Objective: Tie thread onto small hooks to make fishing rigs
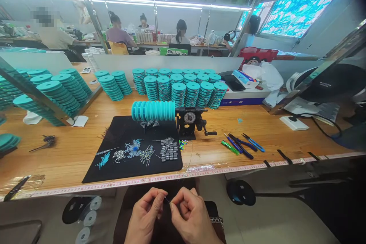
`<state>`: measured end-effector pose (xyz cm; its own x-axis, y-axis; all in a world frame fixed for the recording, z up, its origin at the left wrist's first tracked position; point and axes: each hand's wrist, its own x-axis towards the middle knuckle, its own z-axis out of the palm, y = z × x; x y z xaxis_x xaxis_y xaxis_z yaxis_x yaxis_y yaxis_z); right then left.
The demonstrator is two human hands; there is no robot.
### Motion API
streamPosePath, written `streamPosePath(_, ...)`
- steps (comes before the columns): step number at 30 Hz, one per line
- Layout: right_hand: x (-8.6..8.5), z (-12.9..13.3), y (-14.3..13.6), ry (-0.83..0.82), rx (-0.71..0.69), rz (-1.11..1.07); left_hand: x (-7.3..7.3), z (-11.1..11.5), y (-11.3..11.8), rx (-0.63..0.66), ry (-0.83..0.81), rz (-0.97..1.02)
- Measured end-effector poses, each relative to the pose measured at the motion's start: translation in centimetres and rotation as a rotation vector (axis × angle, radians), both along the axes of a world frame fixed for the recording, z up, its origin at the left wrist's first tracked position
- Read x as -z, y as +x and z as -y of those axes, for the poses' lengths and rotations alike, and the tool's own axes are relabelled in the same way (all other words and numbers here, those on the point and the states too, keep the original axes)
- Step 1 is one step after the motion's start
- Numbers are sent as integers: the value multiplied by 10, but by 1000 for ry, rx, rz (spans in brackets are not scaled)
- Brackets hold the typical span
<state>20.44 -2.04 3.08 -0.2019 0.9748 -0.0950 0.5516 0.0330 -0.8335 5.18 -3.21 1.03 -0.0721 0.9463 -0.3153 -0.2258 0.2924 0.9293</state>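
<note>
Over my lap, just below the table's front edge, my left hand [148, 211] and my right hand [188, 213] are close together. Both pinch with thumb and forefinger. A short stretch of thin line [167, 199] shows between the fingertips; its ends and any small part on it are too fine to make out. Beyond them lies a black mat [114, 171] with small metal fittings [119, 155], clear beads [133, 148], turquoise sleeves [103, 160] and grey cylindrical weights [169, 152]. Behind it a hand-cranked winder [189, 122] carries a row of turquoise spools [153, 111].
Stacks of turquoise spools [178, 93] line the back of the wooden table [211, 160]. Pliers [243, 145], a green-handled tool [230, 147] and blue tweezers [253, 142] lie at right. A tape measure [126, 178] runs along the front edge. Several people sit at benches beyond the partition.
</note>
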Motion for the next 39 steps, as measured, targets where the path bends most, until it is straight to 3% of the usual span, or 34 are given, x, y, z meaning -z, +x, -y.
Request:
streamPosePath(11, -6, -2, -1, -48, 7, -55, -12, -2, 1, 74, 51, -83)
streamPosePath(18, -5, -9, 3, -420, 28, -589, -15, 2, -1, 14, 263, -389)
streamPosePath(22, -1, -10, 6, -579, -1, -723, -17, 2, 2, -29, 416, -609)
streamPosePath(25, -4, -10, 11, -435, -88, -576, -23, -2, 4, 48, 399, -543)
streamPosePath(29, -3, -11, 26, 13, -225, -12, -41, -7, 4, 175, 284, -390)
streamPosePath(31, -2, -12, 36, 91, -277, 234, -49, -8, 4, 151, 282, -379)
streamPosePath(33, -5, -11, 42, 74, -293, 280, -54, -9, 5, 157, 292, -373)
streamPosePath(39, -28, -3, 36, -303, -254, -402, -53, -5, 11, 285, 282, -458)
